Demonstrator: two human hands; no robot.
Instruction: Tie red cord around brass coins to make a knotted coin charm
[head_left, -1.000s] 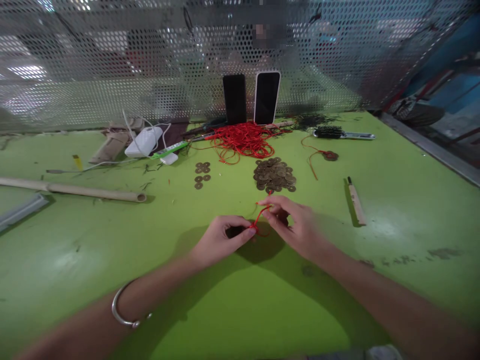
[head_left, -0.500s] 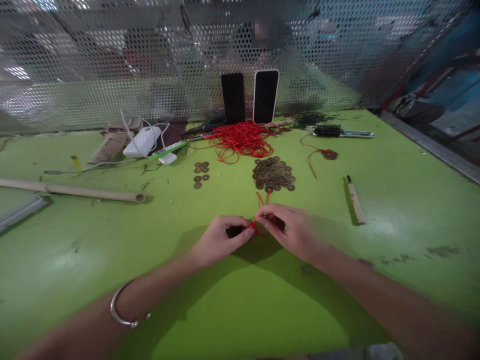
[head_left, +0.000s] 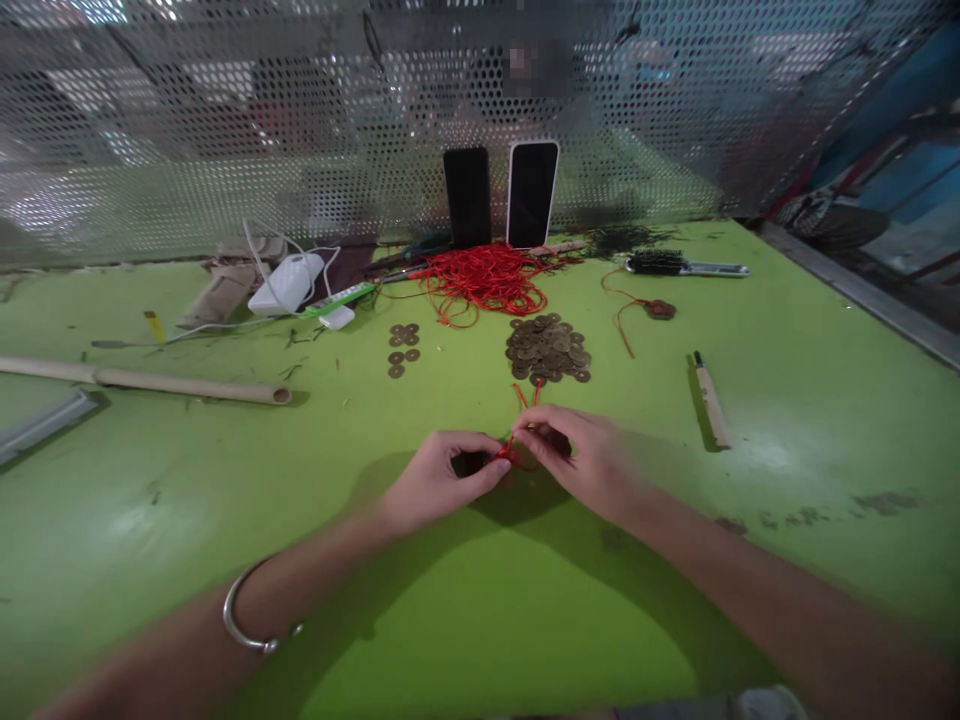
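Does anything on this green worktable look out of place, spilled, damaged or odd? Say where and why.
A black-bristled, silvery-handled hairbrush lies at the back right, odd among round brown coins and tangled red cord; loose black strands are scattered beside it, looking untidy. Dark smudges mar the green tabletop at right, like stains.

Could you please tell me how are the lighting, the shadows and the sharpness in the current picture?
Head view: glare whitens the green tabletop beside the dark-tipped tool; shadows spread below the left hand and right hand. Also in the head view, the red cord between them looks soft, its fine detail unclear.
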